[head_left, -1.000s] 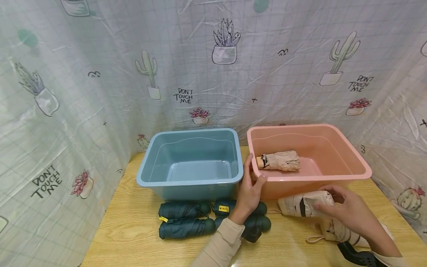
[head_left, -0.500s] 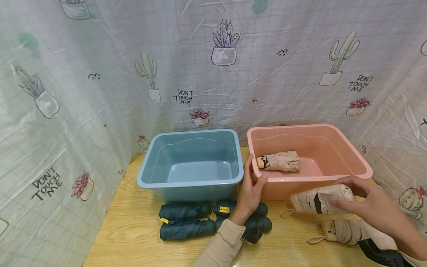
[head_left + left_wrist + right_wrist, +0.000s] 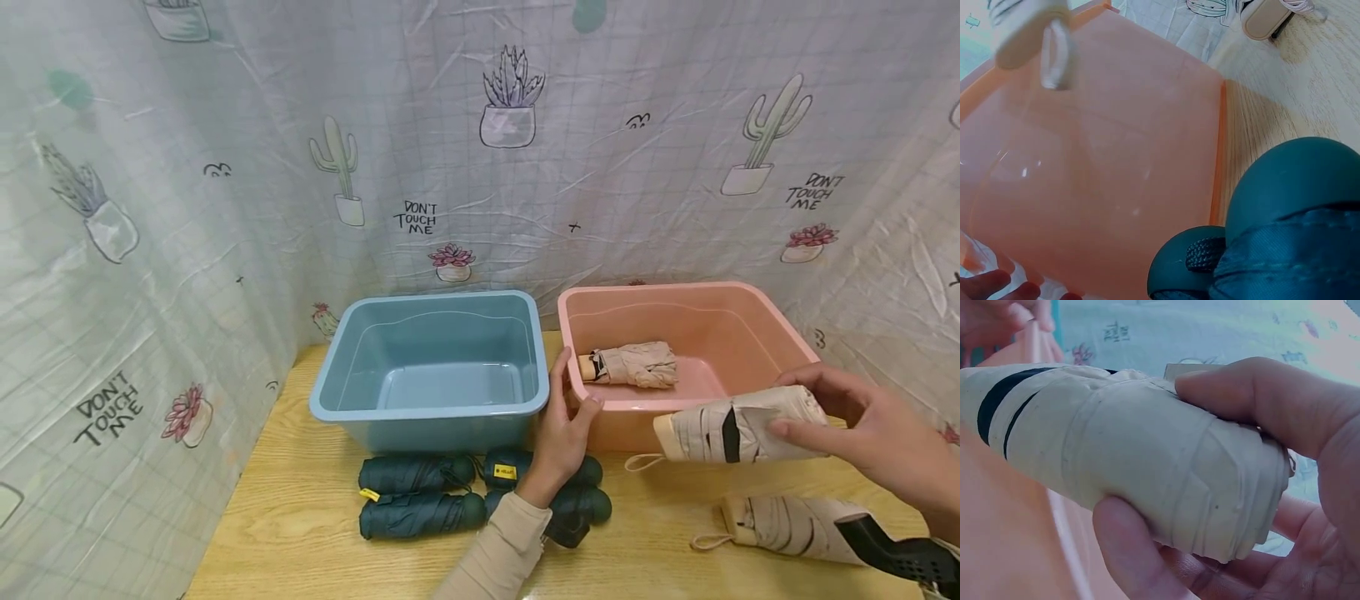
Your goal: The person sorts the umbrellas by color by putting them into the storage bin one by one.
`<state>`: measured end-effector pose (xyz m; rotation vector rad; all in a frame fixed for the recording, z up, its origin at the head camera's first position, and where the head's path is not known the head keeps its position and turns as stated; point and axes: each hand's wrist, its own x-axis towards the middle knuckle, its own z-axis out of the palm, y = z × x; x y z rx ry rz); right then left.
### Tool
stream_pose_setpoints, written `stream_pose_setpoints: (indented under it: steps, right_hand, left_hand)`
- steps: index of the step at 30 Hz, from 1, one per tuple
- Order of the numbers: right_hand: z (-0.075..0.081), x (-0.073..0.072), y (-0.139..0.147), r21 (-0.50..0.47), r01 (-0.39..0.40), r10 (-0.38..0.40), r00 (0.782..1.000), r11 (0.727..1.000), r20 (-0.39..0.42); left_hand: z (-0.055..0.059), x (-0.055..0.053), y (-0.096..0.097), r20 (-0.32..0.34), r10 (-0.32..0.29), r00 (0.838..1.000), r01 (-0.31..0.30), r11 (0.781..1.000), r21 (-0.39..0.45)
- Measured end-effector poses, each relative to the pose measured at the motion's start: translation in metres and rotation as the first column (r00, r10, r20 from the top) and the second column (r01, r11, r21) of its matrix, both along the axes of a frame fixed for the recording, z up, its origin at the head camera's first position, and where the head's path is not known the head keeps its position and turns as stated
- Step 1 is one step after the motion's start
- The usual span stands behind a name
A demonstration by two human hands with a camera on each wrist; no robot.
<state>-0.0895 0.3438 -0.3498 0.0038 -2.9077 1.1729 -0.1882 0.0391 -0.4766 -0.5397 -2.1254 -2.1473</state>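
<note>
A beige folded umbrella with a dark band and a wrist loop is gripped by my right hand at its fabric end. It is raised in front of the pink bin, overlapping the front rim in the head view. In the right wrist view, thumb and fingers wrap round the umbrella. My left hand holds the pink bin's near left corner, thumb at the front and fingers along the side. Another beige umbrella lies inside that bin.
A blue bin stands left of the pink one. Several dark green folded umbrellas lie in front, some partly behind my left forearm. A third beige umbrella rests on the wooden table at the right. A patterned curtain hangs behind.
My right hand has lifted the beige umbrella from low before the pink bin, moving up and to the right. The left hand stays at the bin's corner.
</note>
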Motion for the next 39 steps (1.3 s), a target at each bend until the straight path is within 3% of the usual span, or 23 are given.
stream_pose_setpoints:
  steps: [3, 10, 14, 28, 39]
  right_hand:
    - [0.008, -0.001, 0.002, -0.033, -0.012, 0.011, 1.0, 0.999, -0.029]
    - [0.016, -0.013, 0.009, -0.116, -0.077, 0.053, 0.979, 0.99, -0.197]
    - [0.025, -0.02, 0.011, -0.138, -0.07, 0.037, 0.973, 0.988, -0.228]
    - [0.05, -0.05, 0.015, -0.141, -0.053, 0.026, 0.982, 0.989, -0.185]
    - [0.074, -0.083, 0.009, -0.159, -0.036, 0.027, 0.998, 0.987, -0.059]
  left_hand:
    - [0.0, 0.001, 0.0, 0.004, -0.001, 1.0, 0.002, 1.0, -0.006]
    - [0.001, 0.0, 0.002, -0.006, 0.001, 1.0, -0.001, 1.0, -0.006]
    - [0.002, -0.001, 0.002, -0.014, 0.011, 1.0, -0.011, 1.0, -0.014]
    - [0.0, 0.002, -0.002, -0.005, 0.034, 0.999, -0.034, 0.998, -0.053]
    - [0.001, 0.0, 0.0, 0.015, 0.012, 1.0, -0.011, 1.0, -0.026]
